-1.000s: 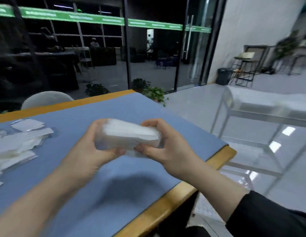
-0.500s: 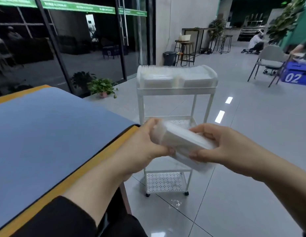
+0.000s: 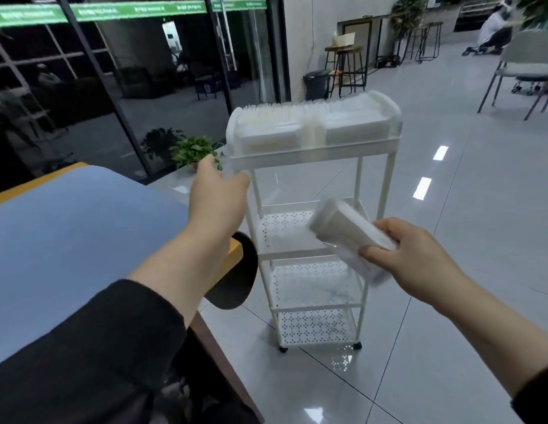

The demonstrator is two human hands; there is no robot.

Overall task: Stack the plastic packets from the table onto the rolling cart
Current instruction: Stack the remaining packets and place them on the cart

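In front of me stands the white rolling cart [image 3: 315,155], three perforated shelves under a top tray. Packed into that tray are white plastic packets [image 3: 268,136], in two blocks side by side. My right hand [image 3: 415,255] grips a bundle of plastic packets [image 3: 349,229] in the air, level with the cart's second shelf and just right of it. My left hand [image 3: 219,186] is stretched out to the top tray's left corner, thumb and fingers closing on its rim. The fingertips are partly hidden by the back of the hand.
The table with a blue mat [image 3: 67,234] and a wooden edge lies at my left. A potted plant [image 3: 191,151] stands by the glass wall behind the cart. A bin [image 3: 317,84], stools and a grey chair [image 3: 526,68] stand farther off on the tiled floor.
I turned from the table to the cart. My left hand let go of the bundle and reached the cart's top corner. The right hand alone now carries the bundle.
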